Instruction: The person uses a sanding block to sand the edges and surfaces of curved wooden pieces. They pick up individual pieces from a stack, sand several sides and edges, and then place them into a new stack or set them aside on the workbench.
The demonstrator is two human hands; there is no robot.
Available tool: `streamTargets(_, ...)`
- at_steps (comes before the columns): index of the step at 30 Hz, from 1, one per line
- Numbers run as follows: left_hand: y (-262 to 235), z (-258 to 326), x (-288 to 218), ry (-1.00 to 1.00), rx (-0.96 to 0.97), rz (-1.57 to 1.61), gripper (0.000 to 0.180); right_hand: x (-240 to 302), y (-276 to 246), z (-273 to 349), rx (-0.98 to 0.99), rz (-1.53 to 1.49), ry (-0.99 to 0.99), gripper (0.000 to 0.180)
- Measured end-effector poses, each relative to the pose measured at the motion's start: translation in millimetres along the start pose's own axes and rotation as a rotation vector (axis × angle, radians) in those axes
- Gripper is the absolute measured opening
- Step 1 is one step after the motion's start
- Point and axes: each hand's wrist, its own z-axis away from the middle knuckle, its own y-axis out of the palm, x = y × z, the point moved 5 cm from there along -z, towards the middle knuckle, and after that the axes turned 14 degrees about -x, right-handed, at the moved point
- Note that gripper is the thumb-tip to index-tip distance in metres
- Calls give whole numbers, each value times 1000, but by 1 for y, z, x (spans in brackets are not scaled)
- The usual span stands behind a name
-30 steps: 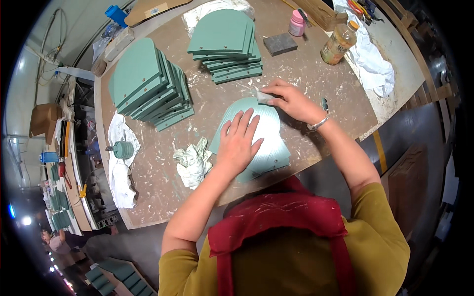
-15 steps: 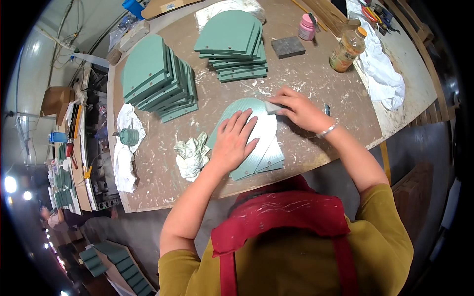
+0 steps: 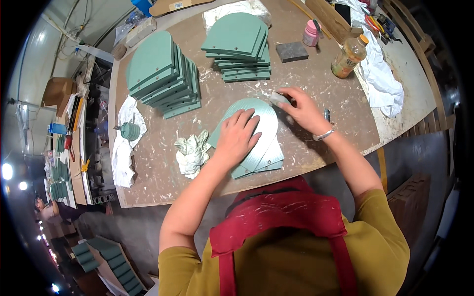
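Note:
Under my left hand (image 3: 238, 138) lies a pale green arched panel (image 3: 268, 130), shiny in the light. My fingers rest flat and spread on it. Another green panel (image 3: 242, 171) shows beneath it, turned at an angle. Just off the panel's upper right edge, my right hand (image 3: 305, 114) pinches a small pale grey pad (image 3: 280, 98) between thumb and fingers. A crumpled white rag (image 3: 191, 154) with green stains sits left of the panels.
Two stacks of green arched panels, a left stack (image 3: 153, 64) and a middle stack (image 3: 234, 34), stand farther back. Beyond my right hand are a dark grey block (image 3: 292, 52), a pink bottle (image 3: 311, 37), a drink bottle (image 3: 348, 59) and white cloth (image 3: 382, 84).
My right hand has moved slightly right with the pad, from against the panel's curved edge to just clear of it. My left hand stays on the panel. The whole view has shifted a little.

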Motion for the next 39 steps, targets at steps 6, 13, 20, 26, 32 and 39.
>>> streamTargets(6, 6, 4, -3, 7, -143, -36, 42, 6, 8, -2, 10, 270, -192, 30)
streamTargets(13, -8, 9, 7, -83, -186, 250, 39, -1, -4, -12, 64, -291, 293, 33)
streamTargets(20, -119, 98, 127, -482, -451, 209, 15, 59, 72, 16, 431, -815, 685, 38)
streamTargets(26, -265, 194, 296, -837, -743, 6, 24, 129, 184, 17, 588, -504, 475, 42)
streamTargets(32, -270, 199, 399, -819, -629, -109, 28, 184, 328, -1, 672, -592, 459, 37)
streamTargets(39, -241, 157, 421, -693, -363, -116, 27, 190, 408, -19, 806, -663, 638, 38)
